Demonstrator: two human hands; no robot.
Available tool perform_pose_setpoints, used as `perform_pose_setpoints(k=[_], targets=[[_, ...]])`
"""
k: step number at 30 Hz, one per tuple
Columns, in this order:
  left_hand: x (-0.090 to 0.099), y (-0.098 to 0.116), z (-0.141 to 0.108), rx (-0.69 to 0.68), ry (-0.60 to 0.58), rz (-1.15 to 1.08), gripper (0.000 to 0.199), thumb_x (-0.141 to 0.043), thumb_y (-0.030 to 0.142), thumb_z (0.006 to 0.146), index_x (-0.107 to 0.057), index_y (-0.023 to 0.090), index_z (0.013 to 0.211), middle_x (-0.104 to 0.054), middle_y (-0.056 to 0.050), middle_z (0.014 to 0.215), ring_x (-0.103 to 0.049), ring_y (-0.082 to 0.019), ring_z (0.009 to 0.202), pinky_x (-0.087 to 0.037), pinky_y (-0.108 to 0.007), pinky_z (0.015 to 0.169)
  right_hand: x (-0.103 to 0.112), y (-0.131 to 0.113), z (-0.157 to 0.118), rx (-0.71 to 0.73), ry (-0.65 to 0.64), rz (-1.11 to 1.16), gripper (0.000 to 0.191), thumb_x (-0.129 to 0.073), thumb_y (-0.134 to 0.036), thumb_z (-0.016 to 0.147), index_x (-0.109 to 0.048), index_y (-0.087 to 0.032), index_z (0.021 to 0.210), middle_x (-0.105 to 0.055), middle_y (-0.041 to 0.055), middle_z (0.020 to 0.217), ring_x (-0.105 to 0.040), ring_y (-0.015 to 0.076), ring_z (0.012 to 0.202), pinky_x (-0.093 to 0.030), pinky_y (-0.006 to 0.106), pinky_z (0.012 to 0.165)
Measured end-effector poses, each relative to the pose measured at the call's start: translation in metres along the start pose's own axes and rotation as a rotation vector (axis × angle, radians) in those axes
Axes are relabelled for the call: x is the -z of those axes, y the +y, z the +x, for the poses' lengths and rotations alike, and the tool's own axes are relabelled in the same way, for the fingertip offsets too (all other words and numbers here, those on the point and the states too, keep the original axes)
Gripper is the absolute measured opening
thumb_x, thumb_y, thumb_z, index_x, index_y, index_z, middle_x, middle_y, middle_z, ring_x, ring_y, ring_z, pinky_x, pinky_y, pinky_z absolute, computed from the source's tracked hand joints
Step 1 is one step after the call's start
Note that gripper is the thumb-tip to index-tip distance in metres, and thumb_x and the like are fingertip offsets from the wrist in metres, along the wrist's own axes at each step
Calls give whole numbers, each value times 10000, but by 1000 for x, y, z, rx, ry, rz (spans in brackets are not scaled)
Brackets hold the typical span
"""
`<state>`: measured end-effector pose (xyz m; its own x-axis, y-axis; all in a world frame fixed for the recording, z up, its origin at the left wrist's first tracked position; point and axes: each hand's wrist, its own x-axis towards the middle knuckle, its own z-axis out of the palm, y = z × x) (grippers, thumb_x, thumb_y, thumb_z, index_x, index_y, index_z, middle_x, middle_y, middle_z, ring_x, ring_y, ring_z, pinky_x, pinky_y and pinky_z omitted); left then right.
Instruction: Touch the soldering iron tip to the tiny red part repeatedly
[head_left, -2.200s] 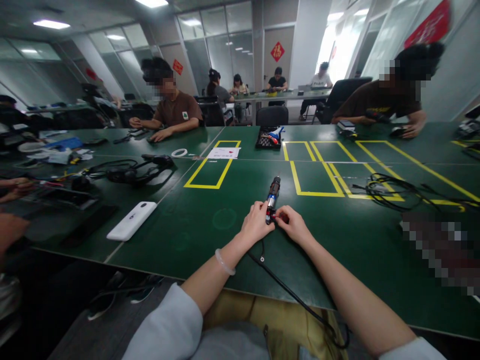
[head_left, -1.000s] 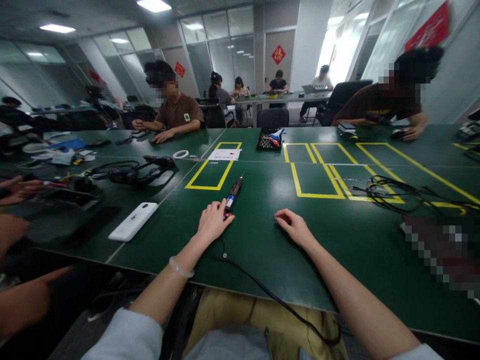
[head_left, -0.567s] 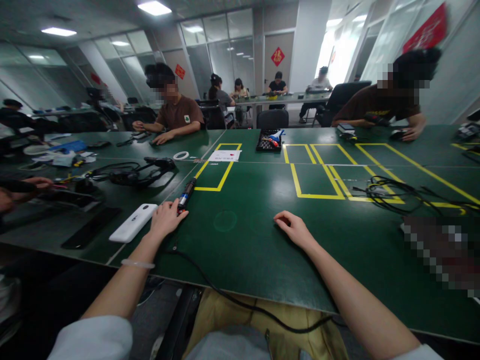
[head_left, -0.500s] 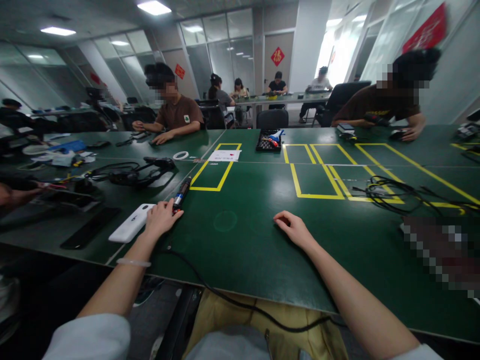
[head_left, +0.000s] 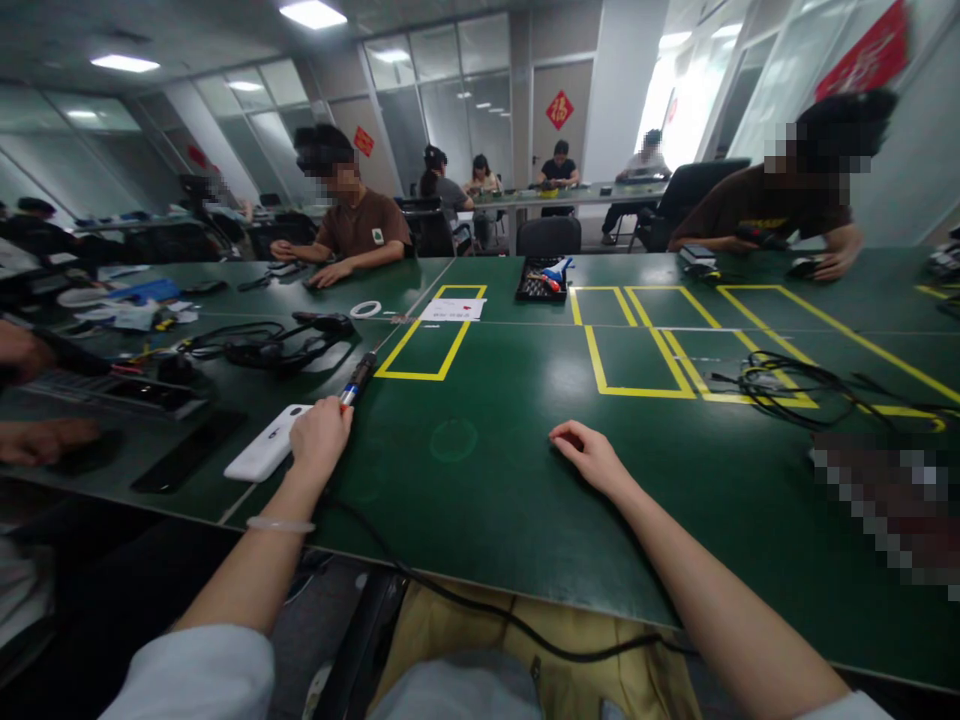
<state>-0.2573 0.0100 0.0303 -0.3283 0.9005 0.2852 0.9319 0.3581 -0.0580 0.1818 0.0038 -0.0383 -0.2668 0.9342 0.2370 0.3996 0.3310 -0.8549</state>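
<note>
Further left than in the earlier frame, the left hand [head_left: 321, 438] reaches forward, fingers wrapped around the near end of the tool [head_left: 359, 378], which points away ahead of them. Well rightward, the right hand [head_left: 590, 460] curls loosely; whether its fingertips meet, I cannot tell.

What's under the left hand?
One pen-shaped tool pokes out past the left hand. Its near end is covered, so I can't see that, nor what else the palm hides.
</note>
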Motion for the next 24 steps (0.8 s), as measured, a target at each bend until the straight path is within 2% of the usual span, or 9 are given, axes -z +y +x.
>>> perform_pose_setpoints(k=[2,4,6,8,10,12,15,18,24], targets=[[8,25,-1,-12,-22,-176,386,-373,432,890,-580,147,1049,-654,-152,960,-620,-290,861,-440,-366,735,0,0,0,-1,-1,10,198,-519,-335,858,-634,-185,920,-637,22,796,-573,165,712,-439,275,662],[15,62,-6,-119,-102,-483,333,-423,441,877,-587,181,1005,-673,-88,895,-631,-227,830,-451,-321,753,0,1,0,-5,-5,29,208,-524,-347,857,-636,-185,923,-639,23,794,-576,166,712,-444,278,664],[20,106,-17,-294,-246,-856,325,-453,450,868,-592,181,988,-667,-44,843,-627,-167,772,-461,-282,748,0,2,0,-19,-18,62,219,-538,-365,851,-636,-185,928,-647,26,798,-585,169,718,-456,285,674],[23,151,-31,-402,-452,-1126,369,-495,463,846,-613,153,1006,-635,-36,800,-599,-136,713,-462,-262,695,0,1,0,-38,-35,117,233,-550,-384,846,-631,-183,934,-658,32,812,-597,171,729,-471,296,690],[23,191,-47,-492,-648,-1291,397,-527,448,835,-621,132,1056,-609,-29,780,-557,-105,664,-446,-244,654,-1,-1,0,-50,-51,195,252,-558,-400,843,-619,-179,948,-669,39,828,-607,168,730,-485,305,705],[20,220,-61,-567,-787,-1378,452,-559,423,826,-581,125,1166,-579,-6,727,-532,-92,639,-427,-231,629,-1,-4,1,-52,-67,275,288,-570,-420,838,-595,-177,990,-671,37,828,-609,157,710,-492,306,711],[11,240,-76,-645,-899,-1416,548,-605,400,807,-507,113,1264,-541,28,657,-517,-87,620,-407,-223,611,-1,-8,2,-44,-111,369,377,-604,-468,814,-559,-177,1049,-670,40,838,-620,158,723,-498,297,693],[-1,244,-82,-628,-920,-1449,542,-604,412,810,-504,113,1251,-554,25,663,-532,-90,625,-415,-231,625,-2,-9,2,-48,-153,371,373,-621,-499,799,-567,-173,973,-672,44,823,-615,155,710,-488,285,673],[-14,243,-83,-432,-966,-1543,378,-586,476,808,-545,124,939,-620,-25,714,-581,-104,630,-461,-263,655,-4,-2,1,-9,-79,326,312,-643,-451,797,-555,-182,929,-642,19,807,-572,129,661,-460,257,627]])
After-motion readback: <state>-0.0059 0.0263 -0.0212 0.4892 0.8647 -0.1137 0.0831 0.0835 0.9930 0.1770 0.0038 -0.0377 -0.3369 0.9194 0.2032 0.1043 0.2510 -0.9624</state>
